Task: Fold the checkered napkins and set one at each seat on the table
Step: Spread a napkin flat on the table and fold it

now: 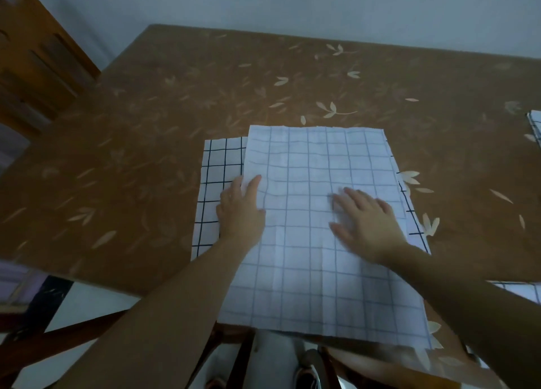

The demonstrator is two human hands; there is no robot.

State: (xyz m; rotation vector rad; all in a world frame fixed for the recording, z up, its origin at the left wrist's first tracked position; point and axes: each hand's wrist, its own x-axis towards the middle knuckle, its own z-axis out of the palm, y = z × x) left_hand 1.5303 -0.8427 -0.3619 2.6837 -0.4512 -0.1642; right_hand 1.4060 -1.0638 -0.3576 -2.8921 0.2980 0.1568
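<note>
Left hand (240,210) and right hand (369,221) are pressing flat, fingers (254,185) straight and holding nothing, on the checkered napkin (316,166) overhanging the near edge of the surface (175,110), so an uneven push is risking dragging it off or skewing the fold

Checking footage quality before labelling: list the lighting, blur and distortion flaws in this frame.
Head view: dim, bluish light, no glare; right grip motion-blurred on the top napkin; wide-angle lens bows the table edges; corners soft.
</note>
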